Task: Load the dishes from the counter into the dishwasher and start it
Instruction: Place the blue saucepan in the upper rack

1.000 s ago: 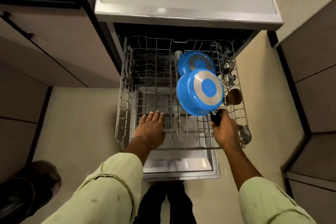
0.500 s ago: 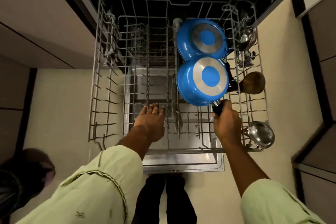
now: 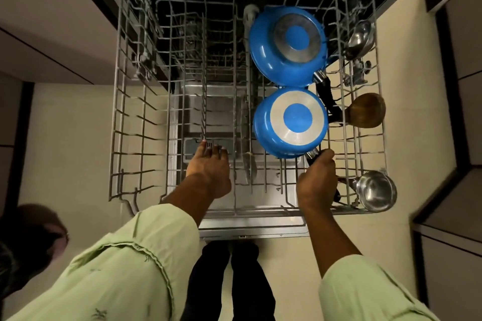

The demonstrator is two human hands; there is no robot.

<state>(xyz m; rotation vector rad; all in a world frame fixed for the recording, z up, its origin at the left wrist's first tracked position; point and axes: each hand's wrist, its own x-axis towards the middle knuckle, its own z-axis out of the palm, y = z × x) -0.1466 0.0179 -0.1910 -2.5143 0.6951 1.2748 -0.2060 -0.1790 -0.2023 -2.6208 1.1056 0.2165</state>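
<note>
Two hands in the rack (image 3: 117, 112). Left hand (image 3: 208, 169) at 6 o'clock, fingers straight and together, tips at a wire row. Near pan (image 3: 289, 122) bottom-up, right of centre; far pan (image 3: 287, 45) at its 12 o'clock, touching. Right hand (image 3: 317, 185) wrapped round the near pan's handle (image 3: 312, 154), at 5 o'clock. Wooden spoon (image 3: 365, 110) at 3, ladle (image 3: 375, 190) at 4.
</note>
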